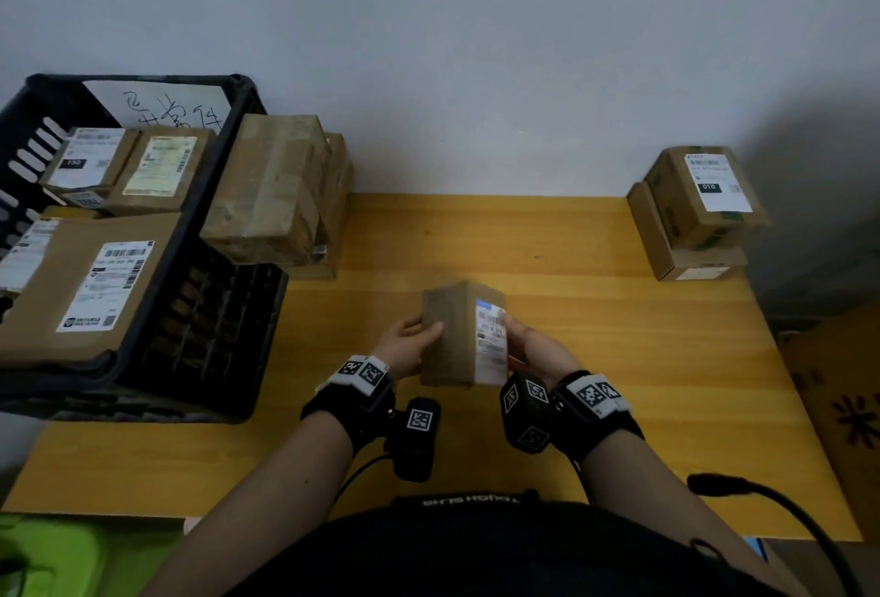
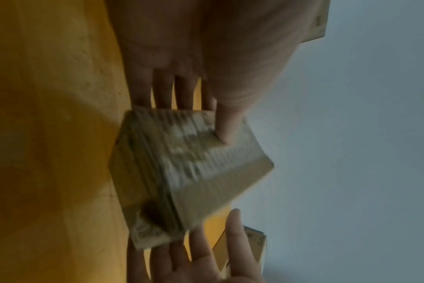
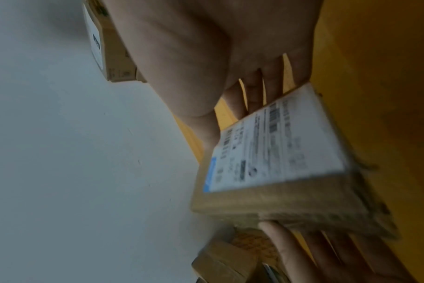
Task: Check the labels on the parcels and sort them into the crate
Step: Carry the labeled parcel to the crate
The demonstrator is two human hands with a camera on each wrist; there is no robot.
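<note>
A small brown cardboard parcel [image 1: 450, 339] is held upright above the middle of the yellow table [image 1: 595, 358]. Its white label [image 1: 491, 342] with a blue strip faces right. My left hand [image 1: 412, 342] grips its left side, thumb [image 2: 226, 126] on the front face and fingers behind. My right hand [image 1: 533, 349] holds the label side, its fingers [image 3: 257, 92] behind the parcel's edge. In the right wrist view the label [image 3: 278, 145] is blurred. The black crate [image 1: 228, 234] stands at the left and holds several labelled parcels.
A stack of brown parcels [image 1: 281, 192] leans beside the crate's right rim. Two stacked parcels [image 1: 700, 211] sit at the table's back right corner. A grey wall runs behind the table. A cardboard box [image 1: 843, 406] stands off the right edge.
</note>
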